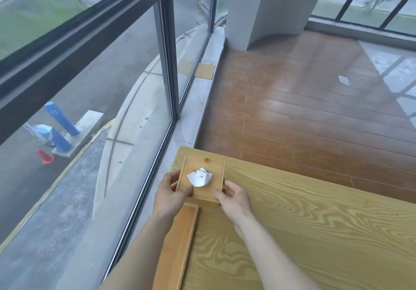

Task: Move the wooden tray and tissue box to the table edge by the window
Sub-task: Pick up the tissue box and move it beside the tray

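A square wooden tissue box (203, 168) with a white tissue (200, 177) poking from its top sits at the table's far left corner, close to the window. My left hand (170, 194) grips its left side and my right hand (233, 198) grips its right front corner. A long narrow wooden tray (177, 242) lies along the table's left edge, just in front of the box and partly under my left forearm.
The light wooden table (315, 233) stretches to the right. A large glass window (101, 109) with dark frames runs along the left. Beyond the table lie a wood floor (304, 109), a white pillar (270, 8) and a scrap of paper (344, 80).
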